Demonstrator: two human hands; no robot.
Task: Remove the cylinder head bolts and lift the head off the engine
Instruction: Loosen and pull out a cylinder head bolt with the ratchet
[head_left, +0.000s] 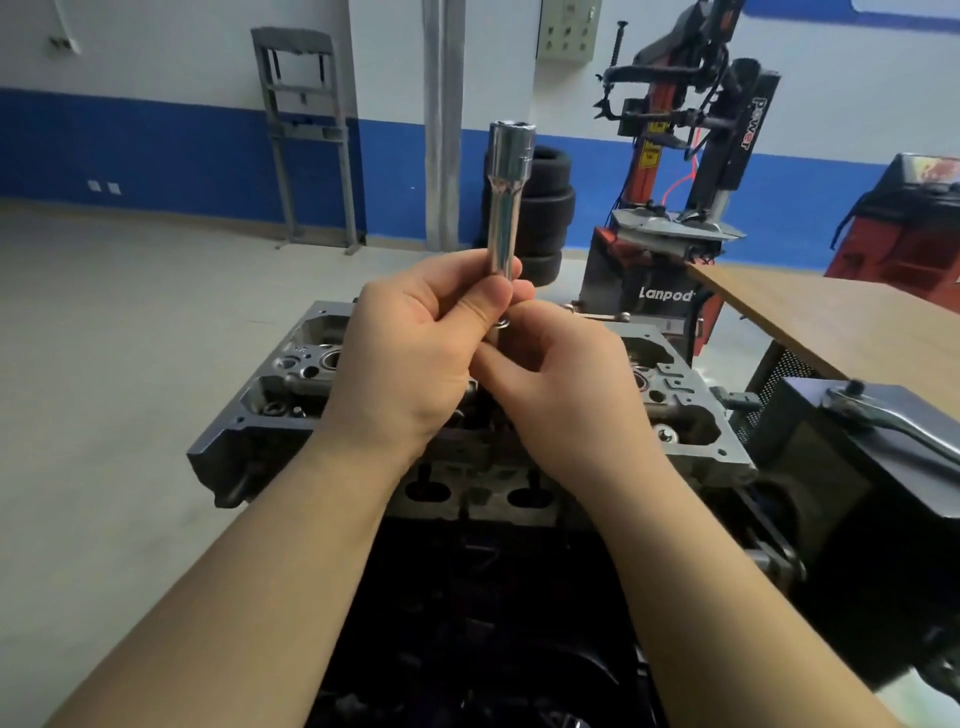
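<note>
- Left hand (415, 353) pinches the deep socket (506, 208) upright; right hand (566, 384), just beside, grips the stem below it.
- Cylinder head (691, 415) sits directly beneath both hands, seated on the engine.
- Ratchet (893, 421) lies right of the right hand.
- Judgement: tool preparation only; bolt removal and lifting remain.

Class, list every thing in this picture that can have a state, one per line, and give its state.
deep socket: upright, open end up, gripped at its lower part
left hand: curled round the socket
right hand: fingers pinch the part just below the socket
cylinder head: still seated on the engine, top uncovered
ratchet handle: lying unused at right
</note>
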